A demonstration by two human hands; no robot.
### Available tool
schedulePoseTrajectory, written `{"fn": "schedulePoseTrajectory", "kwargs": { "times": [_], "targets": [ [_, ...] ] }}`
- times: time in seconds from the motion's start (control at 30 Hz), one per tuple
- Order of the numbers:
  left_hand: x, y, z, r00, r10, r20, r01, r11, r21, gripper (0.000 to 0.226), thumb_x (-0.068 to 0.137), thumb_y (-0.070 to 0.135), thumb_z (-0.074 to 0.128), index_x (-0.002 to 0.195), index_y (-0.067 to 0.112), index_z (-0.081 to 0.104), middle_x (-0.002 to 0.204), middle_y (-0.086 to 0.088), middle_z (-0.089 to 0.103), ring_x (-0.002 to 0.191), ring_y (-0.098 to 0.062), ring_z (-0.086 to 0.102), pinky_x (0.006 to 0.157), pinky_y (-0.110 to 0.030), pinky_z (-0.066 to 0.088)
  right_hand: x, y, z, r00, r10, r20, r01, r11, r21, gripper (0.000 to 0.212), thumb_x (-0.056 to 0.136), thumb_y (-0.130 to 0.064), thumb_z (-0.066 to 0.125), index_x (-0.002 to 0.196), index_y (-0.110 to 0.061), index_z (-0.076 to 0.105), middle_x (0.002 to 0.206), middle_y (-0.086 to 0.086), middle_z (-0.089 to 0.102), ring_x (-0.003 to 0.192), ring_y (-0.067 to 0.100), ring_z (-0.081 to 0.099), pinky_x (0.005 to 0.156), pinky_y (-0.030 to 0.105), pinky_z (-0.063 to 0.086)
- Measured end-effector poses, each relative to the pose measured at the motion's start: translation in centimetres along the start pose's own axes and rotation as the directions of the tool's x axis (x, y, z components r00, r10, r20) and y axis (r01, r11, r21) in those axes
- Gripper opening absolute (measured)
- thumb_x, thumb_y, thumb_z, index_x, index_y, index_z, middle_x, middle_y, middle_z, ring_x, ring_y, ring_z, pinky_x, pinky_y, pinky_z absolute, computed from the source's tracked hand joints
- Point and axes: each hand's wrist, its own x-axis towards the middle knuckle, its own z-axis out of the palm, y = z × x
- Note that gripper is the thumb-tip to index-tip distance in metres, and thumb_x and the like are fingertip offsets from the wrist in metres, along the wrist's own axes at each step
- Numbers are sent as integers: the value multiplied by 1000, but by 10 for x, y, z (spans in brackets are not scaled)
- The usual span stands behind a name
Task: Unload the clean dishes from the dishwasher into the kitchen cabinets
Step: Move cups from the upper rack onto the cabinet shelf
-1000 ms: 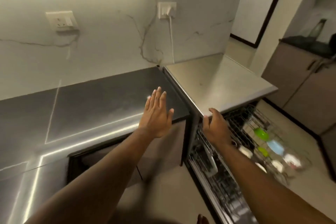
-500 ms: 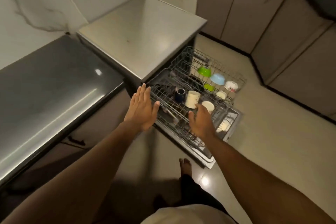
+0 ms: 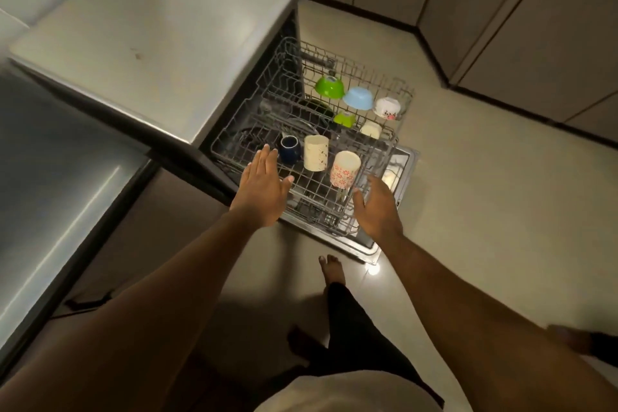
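The dishwasher's upper wire rack [image 3: 381, 157] is pulled out over the open door [image 3: 403, 164]. In it sit a dark blue mug [image 3: 289, 148], a cream cup [image 3: 315, 153], a red-flowered cup [image 3: 344, 168], a green bowl [image 3: 329, 86], a light blue bowl [image 3: 358, 98], a white flowered bowl [image 3: 387, 108], a small green bowl [image 3: 345, 118] and a small cream cup [image 3: 370, 129]. My left hand [image 3: 262, 189] hovers flat over the rack's near left corner, holding nothing. My right hand [image 3: 378, 207] is spread beside the flowered cup at the rack's front edge, holding nothing.
The steel dishwasher top [image 3: 160, 33] and a dark countertop [image 3: 57, 177] lie to the left. Lower cabinets [image 3: 501, 10] line the far right wall. Beige floor [image 3: 485, 211] stretches to the right of the door. My bare foot [image 3: 331, 273] stands just before the door.
The view has tilted down from the wall and countertop to the rack. Both hands have come down over the rack's front, the right one now beside the flowered cup.
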Motion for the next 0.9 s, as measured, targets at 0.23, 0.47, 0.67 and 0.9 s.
{"fn": "schedulePoseTrajectory", "kwargs": {
  "times": [0.23, 0.47, 0.67, 0.9],
  "targets": [
    [48, 1, 26, 997, -21, 79, 25, 999, -42, 70, 101, 37, 46, 153, 4, 13, 160, -18, 21, 150, -28, 13, 122, -41, 10, 36, 20, 11, 994, 111, 3, -111, 994, 10, 50, 101, -29, 49, 144, -5, 39, 146, 14, 46, 132, 28, 44, 102, 33, 38],
    [96, -2, 48, 990, -36, 138, 38, 999, -11, 63, 100, 36, 45, 150, 6, 21, 154, -16, 31, 146, -27, 24, 120, -39, 11, 76, 30, 27, 987, 164, 1, -164, 986, 39, 52, 101, -30, 50, 145, -6, 39, 147, 14, 46, 135, 29, 42, 107, 35, 36],
    [134, -11, 72, 979, 16, 201, -42, 991, 124, 84, 90, 35, 64, 153, 8, 15, 163, -11, 12, 151, -25, 5, 121, -44, 5, 106, 43, 44, 980, 194, 44, -196, 979, 47, 47, 98, -24, 53, 141, -6, 44, 140, 17, 50, 122, 33, 56, 99, 45, 50],
    [207, -17, 149, 957, 3, 291, -47, 989, 142, 99, 80, 37, 74, 153, 8, 13, 163, -11, 11, 151, -26, 4, 120, -45, 4, 160, 85, 79, 956, 254, 145, -259, 966, 15, 54, 95, -24, 60, 141, -3, 42, 139, 16, 50, 127, 29, 49, 103, 30, 40]
  ]
}}
